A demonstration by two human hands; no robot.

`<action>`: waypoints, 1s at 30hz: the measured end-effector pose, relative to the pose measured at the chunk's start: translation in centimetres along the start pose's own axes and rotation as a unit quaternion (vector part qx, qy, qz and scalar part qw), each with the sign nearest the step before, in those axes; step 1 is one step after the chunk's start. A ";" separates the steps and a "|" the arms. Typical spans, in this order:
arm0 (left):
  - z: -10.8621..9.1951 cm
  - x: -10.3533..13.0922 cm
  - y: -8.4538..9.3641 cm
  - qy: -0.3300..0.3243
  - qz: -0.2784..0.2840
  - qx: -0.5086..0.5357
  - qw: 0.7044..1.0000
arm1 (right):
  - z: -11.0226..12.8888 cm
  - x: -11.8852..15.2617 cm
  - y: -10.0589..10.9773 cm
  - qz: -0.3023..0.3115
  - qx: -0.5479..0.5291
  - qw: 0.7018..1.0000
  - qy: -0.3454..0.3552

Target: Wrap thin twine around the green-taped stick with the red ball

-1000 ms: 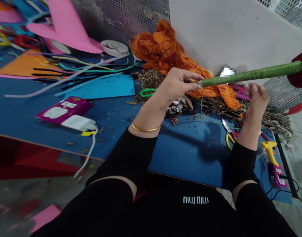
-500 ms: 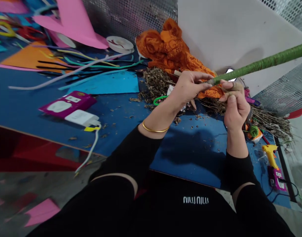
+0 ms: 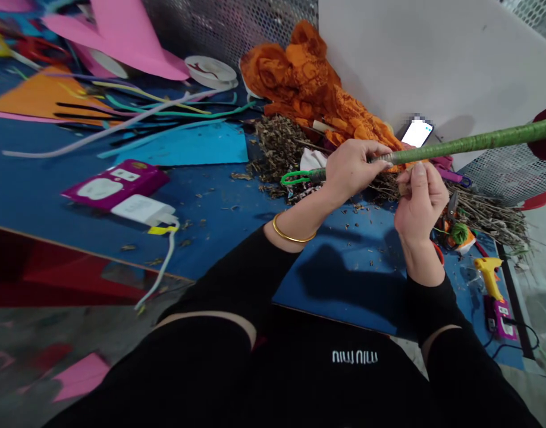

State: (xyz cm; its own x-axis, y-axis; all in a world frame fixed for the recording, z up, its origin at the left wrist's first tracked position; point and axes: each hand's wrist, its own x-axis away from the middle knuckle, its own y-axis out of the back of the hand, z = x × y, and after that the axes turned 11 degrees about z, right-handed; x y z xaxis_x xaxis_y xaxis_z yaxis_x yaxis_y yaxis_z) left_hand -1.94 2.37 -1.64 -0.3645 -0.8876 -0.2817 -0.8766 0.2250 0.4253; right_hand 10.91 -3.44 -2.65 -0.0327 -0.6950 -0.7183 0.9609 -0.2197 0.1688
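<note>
My left hand (image 3: 351, 166) is closed around a long stick wrapped in green tape (image 3: 473, 142), near its greyer left part. A bright green loop (image 3: 295, 177) sticks out at the stick's left end. At the far right the stick meets a dark red thing (image 3: 544, 132), cut off by the frame edge. Just below the stick, my right hand (image 3: 420, 202) is closed in a pinch. A small tan bit shows at its fingertips, too small to name. Dried plant stems (image 3: 277, 145) lie on the table beneath both hands.
Orange cloth (image 3: 304, 77) is heaped at the back, with a lit phone (image 3: 416, 133) leaning right of it. A yellow glue gun (image 3: 490, 278) rests at right. Left are a purple power strip (image 3: 116, 185), pipe cleaners (image 3: 130, 122) and blue sheet (image 3: 201, 145).
The stick's right part has dropped and now lies flatter. My left hand has shifted slightly right and down, showing the green loop end. My right hand has stayed close below the stick.
</note>
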 end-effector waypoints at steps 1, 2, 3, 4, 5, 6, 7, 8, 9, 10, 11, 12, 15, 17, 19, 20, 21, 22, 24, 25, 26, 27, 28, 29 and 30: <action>-0.1 0.0 -0.1 0.001 -0.003 -0.010 1.000 | 0.4 0.2 0.0 0.004 0.005 1.000 0.000; -0.1 0.1 -0.1 0.000 -0.006 -0.018 1.000 | 0.7 0.3 0.0 0.010 0.011 1.000 0.000; 0.0 0.0 -0.1 -0.002 -0.009 -0.026 1.000 | 0.9 0.3 0.1 0.019 0.020 1.000 0.000; 0.1 0.0 -0.1 -0.005 -0.011 -0.033 0.999 | 1.1 0.2 0.4 0.030 0.035 0.999 -0.001; 0.2 -0.1 0.0 -0.007 -0.015 -0.041 0.999 | 1.2 0.0 0.8 0.045 0.056 0.997 0.003; 0.4 -0.2 0.1 -0.009 -0.020 -0.050 0.999 | 1.4 -0.3 1.3 0.058 0.086 0.994 0.015; 0.6 -0.3 0.3 -0.013 -0.025 -0.060 0.998 | 1.5 -0.6 1.9 0.069 0.122 0.990 0.033; 0.9 -0.4 0.4 -0.018 -0.029 -0.070 0.997 | 1.6 -1.0 2.5 0.075 0.161 0.983 0.057; 1.0 -0.5 0.4 -0.023 -0.031 -0.079 0.996 | 1.7 -1.4 3.1 0.079 0.199 0.974 0.077; 1.2 -0.5 0.4 -0.029 -0.032 -0.086 0.995 | 1.7 -1.7 3.7 0.079 0.233 0.965 0.089; 1.3 -0.5 0.4 -0.034 -0.032 -0.091 0.995 | 1.7 -2.0 4.2 0.079 0.259 0.959 0.087; 1.3 -0.5 0.3 -0.037 -0.029 -0.095 0.994 | 1.7 -2.2 4.7 0.080 0.273 0.956 0.072; 1.1 -0.3 -0.1 -0.030 -0.011 -0.107 0.994 | 1.3 -2.2 5.4 0.098 0.254 0.962 0.006; 0.9 -0.1 -0.2 -0.020 -0.003 -0.120 0.993 | 1.2 -2.0 5.4 0.107 0.226 0.968 -0.016; 0.7 0.0 -0.3 -0.016 -0.004 -0.133 0.991 | 1.0 -1.9 5.3 0.107 0.216 0.970 -0.020; 0.7 0.0 -0.3 -0.018 -0.007 -0.139 0.990 | 1.0 -1.9 5.2 0.105 0.213 0.971 -0.018; 0.6 0.0 -0.3 -0.023 -0.009 -0.144 0.989 | 0.8 -2.0 5.2 0.106 0.209 0.972 -0.018; 0.6 0.1 -0.3 -0.027 -0.011 -0.150 0.988 | 0.7 -2.1 5.2 0.108 0.202 0.973 -0.020; 0.7 0.1 -0.4 -0.030 -0.013 -0.164 0.986 | 0.3 -2.3 5.2 0.115 0.187 0.975 -0.030; 0.7 0.1 -0.5 -0.029 -0.011 -0.173 0.984 | 0.0 -2.5 5.2 0.119 0.177 0.976 -0.034; 0.7 0.2 -0.5 -0.028 -0.010 -0.182 0.983 | -0.3 -2.6 5.2 0.122 0.165 0.978 -0.036; 0.8 0.2 -0.6 -0.030 -0.008 -0.189 0.981 | -0.6 -2.7 5.1 0.122 0.150 0.980 -0.037; 0.8 0.3 -0.7 -0.035 -0.006 -0.195 0.980 | -0.9 -2.8 5.1 0.124 0.135 0.982 -0.036; 0.8 0.3 -0.7 -0.041 -0.006 -0.199 0.979 | -1.2 -2.9 5.1 0.126 0.121 0.984 -0.035; 0.9 0.3 -0.7 -0.049 -0.005 -0.203 0.978 | -1.5 -3.0 5.0 0.128 0.111 0.985 -0.035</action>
State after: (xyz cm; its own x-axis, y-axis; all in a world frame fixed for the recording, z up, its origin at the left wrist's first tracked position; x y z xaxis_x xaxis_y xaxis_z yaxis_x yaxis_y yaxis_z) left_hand -1.69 2.23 -2.79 -0.4015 -0.8421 -0.3601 -0.6914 0.0208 0.7222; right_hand 16.27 -1.46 -0.67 0.1769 -0.7907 -0.5861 0.8564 -0.1698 0.4875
